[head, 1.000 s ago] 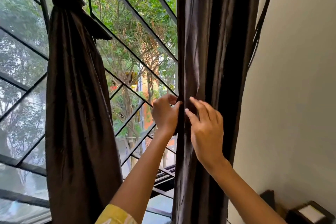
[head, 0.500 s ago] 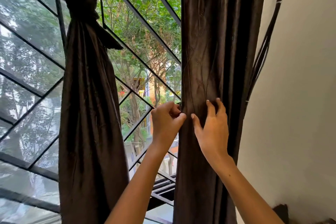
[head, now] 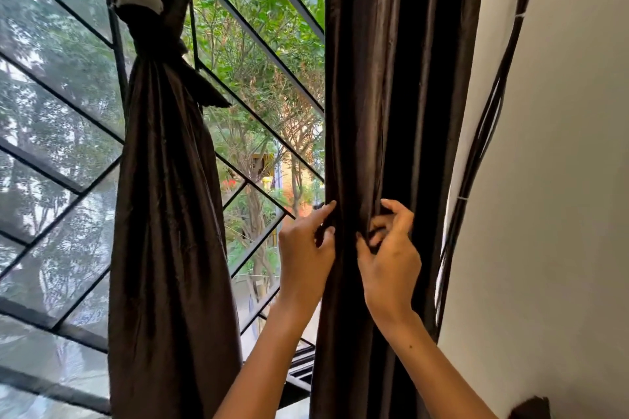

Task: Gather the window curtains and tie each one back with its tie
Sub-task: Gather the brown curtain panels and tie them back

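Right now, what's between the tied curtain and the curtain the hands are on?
In the head view, only window: dark bars and trees outside, between the tied curtain and the loose curtain.

Tied curtain (head: 170, 214) left; loose curtain (head: 391, 78) right, beside wall (head: 561, 180).

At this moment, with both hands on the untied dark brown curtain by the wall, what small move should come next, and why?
Probably draw the pinched folds together into one bundle. The left hand and right hand each pinch pleats of the dark brown curtain by the wall, which hangs loose, while the other brown curtain is already cinched by its tie.
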`<state>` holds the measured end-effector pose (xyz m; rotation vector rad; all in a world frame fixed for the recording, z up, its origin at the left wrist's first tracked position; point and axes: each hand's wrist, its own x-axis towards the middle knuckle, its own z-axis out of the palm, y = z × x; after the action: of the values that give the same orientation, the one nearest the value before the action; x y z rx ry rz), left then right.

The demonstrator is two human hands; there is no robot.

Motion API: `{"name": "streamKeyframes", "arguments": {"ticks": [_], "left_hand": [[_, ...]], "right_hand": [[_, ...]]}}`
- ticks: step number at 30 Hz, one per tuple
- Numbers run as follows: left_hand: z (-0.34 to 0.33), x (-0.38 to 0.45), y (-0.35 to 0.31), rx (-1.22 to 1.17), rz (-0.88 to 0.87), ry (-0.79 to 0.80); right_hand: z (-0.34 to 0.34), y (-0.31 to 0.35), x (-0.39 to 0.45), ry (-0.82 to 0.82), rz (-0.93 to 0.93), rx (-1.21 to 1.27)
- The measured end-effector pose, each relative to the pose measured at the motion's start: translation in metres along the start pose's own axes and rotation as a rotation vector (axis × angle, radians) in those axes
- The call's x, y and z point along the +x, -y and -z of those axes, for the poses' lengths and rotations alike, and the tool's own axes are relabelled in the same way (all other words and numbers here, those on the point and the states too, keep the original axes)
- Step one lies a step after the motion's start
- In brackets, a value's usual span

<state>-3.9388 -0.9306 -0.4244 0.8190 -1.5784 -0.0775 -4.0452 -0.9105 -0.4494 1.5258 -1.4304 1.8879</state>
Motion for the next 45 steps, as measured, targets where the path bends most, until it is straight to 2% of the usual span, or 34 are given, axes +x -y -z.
{"name": "streamKeyframes", "arguments": {"ticks": [5, 11, 13, 16, 17, 20, 21, 25, 28, 35, 38, 40, 41, 43, 44, 45], "left_hand": [[0.0, -0.006, -0.008, 0.008, -0.035, -0.078], [0.003, -0.005, -0.011, 0.053, 0.003, -0.122], [0.006, -0.004, -0.009, 0.065, 0.013, -0.127], [0.013, -0.005, -0.003, 0.082, 0.0, -0.127], [0.014, -0.006, -0.002, 0.076, -0.006, -0.124], [0.018, -0.008, 0.002, 0.054, 0.015, -0.122], [0.019, -0.008, 0.003, 0.033, 0.029, -0.132], [0.023, -0.014, 0.006, -0.036, 0.011, -0.166], [0.019, -0.016, 0.004, -0.046, -0.021, -0.163], [0.018, -0.016, 0.007, -0.04, 0.025, -0.147], [0.023, -0.015, 0.007, -0.043, 0.025, -0.182], [0.026, -0.014, 0.007, -0.032, 0.023, -0.195], [0.027, -0.013, 0.006, -0.018, 0.025, -0.196], [0.029, -0.013, 0.006, 0.012, 0.023, -0.201], [0.03, -0.013, 0.006, 0.024, 0.018, -0.205], [0.032, -0.014, 0.007, 0.034, 0.015, -0.211]], "right_hand": [[-0.011, -0.001, -0.008, 0.17, 0.075, -0.095], [-0.013, -0.004, -0.015, 0.398, 0.186, -0.053], [-0.01, -0.007, -0.009, 0.299, 0.142, 0.028], [-0.01, -0.013, 0.001, 0.015, -0.009, 0.107], [-0.012, -0.015, 0.005, -0.011, -0.055, 0.142], [-0.017, -0.016, 0.014, 0.06, -0.23, 0.314], [-0.017, -0.017, 0.015, 0.069, -0.237, 0.318], [-0.018, -0.011, -0.001, 0.035, 0.019, 0.205], [-0.022, 0.006, -0.018, 0.087, 0.16, 0.191], [-0.022, 0.017, -0.019, 0.141, 0.136, 0.198], [-0.012, 0.007, -0.007, -0.041, 0.001, 0.1], [-0.008, 0.004, -0.003, -0.121, 0.027, 0.017], [-0.009, 0.005, -0.004, -0.079, 0.12, -0.051], [-0.019, 0.008, -0.011, 0.119, 0.24, -0.181], [-0.028, 0.005, -0.014, 0.207, 0.183, -0.213], [-0.036, 0.003, -0.013, 0.27, 0.047, -0.198]]}}
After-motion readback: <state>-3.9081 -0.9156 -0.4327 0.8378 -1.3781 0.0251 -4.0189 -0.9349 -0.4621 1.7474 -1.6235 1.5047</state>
